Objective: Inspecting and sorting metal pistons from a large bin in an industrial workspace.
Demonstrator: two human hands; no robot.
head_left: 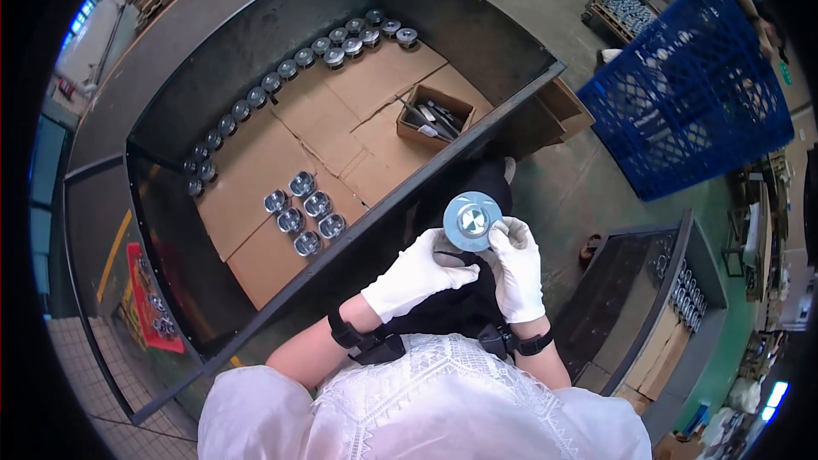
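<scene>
Big walled metal table (460,13) in front of the person, brown cardboard sheets (264,158) on its floor. Smaller walled table (609,307) off to the person's right, metal parts in rows inside. Blue plastic crate (682,85), tilted from where I stand, beyond the big table's right end. Red tray (169,344) near its left end, metal parts in it. Open cardboard box (417,135) on the sheets, dark long items inside. Right gloved hand (518,273) pinches the edge of a round blue-grey part (473,221), bright centre, held up just outside the near rim. Left gloved hand (415,277) at its lower left, thumb spread; can't tell if its fingers grip. Six pistons (290,220) grouped near the rim, more along the far wall.
</scene>
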